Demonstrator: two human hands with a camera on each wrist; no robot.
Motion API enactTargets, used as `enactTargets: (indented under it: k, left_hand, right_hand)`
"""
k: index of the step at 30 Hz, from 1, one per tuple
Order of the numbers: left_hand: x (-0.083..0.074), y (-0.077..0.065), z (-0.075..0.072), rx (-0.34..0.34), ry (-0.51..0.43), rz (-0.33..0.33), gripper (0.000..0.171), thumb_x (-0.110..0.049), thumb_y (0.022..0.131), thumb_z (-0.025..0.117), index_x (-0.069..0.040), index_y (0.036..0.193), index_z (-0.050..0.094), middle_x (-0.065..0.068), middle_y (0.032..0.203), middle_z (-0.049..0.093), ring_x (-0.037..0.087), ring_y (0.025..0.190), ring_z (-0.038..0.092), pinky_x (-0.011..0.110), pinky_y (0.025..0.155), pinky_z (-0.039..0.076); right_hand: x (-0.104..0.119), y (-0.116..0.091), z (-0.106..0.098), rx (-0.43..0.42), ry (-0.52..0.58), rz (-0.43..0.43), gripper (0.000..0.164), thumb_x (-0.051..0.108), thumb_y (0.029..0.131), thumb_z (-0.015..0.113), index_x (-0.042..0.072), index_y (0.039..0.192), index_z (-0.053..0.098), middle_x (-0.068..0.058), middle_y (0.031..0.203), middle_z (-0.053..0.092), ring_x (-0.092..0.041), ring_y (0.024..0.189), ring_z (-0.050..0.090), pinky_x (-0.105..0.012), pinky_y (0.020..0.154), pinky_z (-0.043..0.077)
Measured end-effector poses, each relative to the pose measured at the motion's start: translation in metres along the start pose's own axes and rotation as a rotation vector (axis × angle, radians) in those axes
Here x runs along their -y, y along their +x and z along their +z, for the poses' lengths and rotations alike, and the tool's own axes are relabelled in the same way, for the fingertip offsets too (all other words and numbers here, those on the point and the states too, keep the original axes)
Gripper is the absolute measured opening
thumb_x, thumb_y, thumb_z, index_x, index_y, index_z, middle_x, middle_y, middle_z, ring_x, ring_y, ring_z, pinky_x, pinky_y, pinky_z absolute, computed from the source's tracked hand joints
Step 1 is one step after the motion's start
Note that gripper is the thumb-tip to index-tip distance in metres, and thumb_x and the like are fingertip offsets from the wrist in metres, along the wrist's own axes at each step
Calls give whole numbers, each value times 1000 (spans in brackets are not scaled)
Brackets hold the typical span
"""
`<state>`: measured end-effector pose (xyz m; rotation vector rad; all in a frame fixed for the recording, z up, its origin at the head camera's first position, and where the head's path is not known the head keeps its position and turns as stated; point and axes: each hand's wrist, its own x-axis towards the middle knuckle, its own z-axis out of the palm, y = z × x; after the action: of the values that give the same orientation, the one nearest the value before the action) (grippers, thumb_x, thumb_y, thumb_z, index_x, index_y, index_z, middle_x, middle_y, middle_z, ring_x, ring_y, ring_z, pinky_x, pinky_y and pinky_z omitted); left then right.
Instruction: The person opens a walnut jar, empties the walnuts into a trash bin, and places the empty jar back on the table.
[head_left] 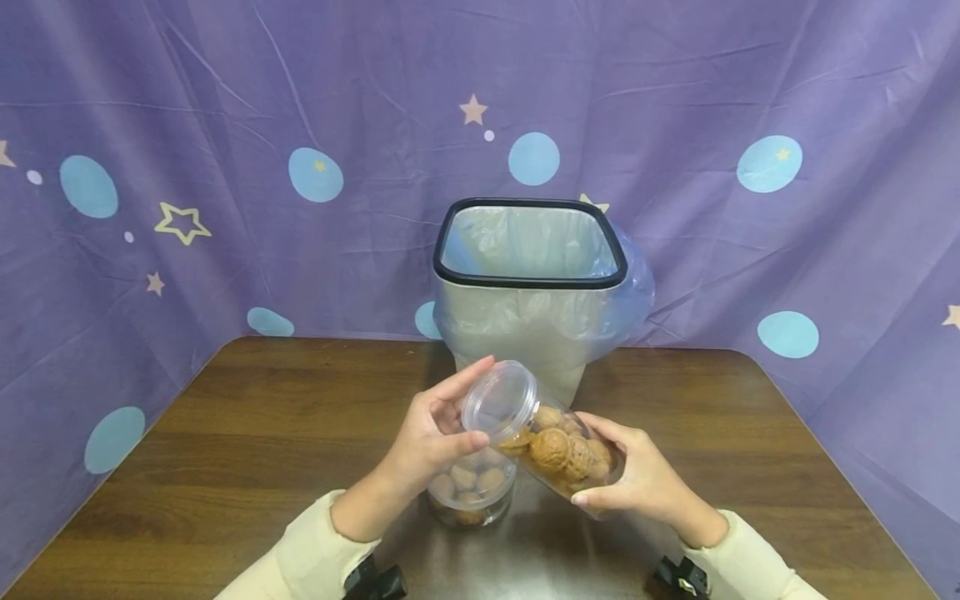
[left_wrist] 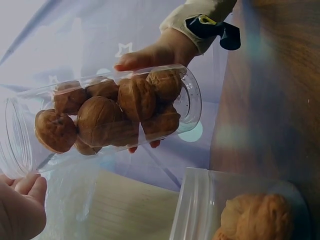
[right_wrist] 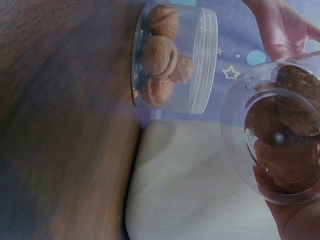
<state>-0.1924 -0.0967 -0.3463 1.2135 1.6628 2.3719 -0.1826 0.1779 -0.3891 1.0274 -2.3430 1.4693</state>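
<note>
A clear plastic jar [head_left: 558, 446] of walnuts is held tilted above the table, its round lid end [head_left: 500, 402] up and to the left. My left hand [head_left: 435, 429] holds the lid end between thumb and fingers. Around the lower part of the jar, near its base, my right hand [head_left: 637, 467] has its grip. The left wrist view shows several walnuts [left_wrist: 100, 120] through the jar wall. Below my left hand, a shorter clear lidded jar [head_left: 471, 500] with walnuts stands upright on the table, partly hidden by the held jar.
Behind the jars stands a pale bin [head_left: 517, 325] with a black rim and a bluish plastic liner spilling over its sides. Everything stands on a brown wooden table [head_left: 300, 433]. A purple curtain [head_left: 375, 83] with stars and blue dots hangs behind.
</note>
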Motion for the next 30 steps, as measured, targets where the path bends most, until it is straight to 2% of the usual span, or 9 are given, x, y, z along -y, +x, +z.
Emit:
enactTargets:
  k: [15,23,30]
  left_hand:
    - [-4,0,0,-27,-12,11,83,-25,78,78,13,138,34,4,136,53,17,120,53,30,96,46]
    - [-1,-1,-4,-21,-32,35,77,-22,79,76,11,137,37,5,136,53,18,120,53,29,97,46]
    - [-2,-3,-8,-31,-11,20,77,-21,79,76,9,138,37,6,137,53,19,124,50,30,101,42]
  right_hand:
    - [-1,-1,-2,-1,-8,13,82,14,56,88,-7,126,52,-18,110,66,-7,96,61,-21,85,49]
    - [-3,-2,-4,-20,1,42,80,12,56,86,-7,126,53,-17,108,67,-6,94,61,-21,83,49]
    - [-4,-2,-9,-31,18,22,79,7,55,86,-8,125,52,-15,110,67,-5,97,61,-17,85,47]
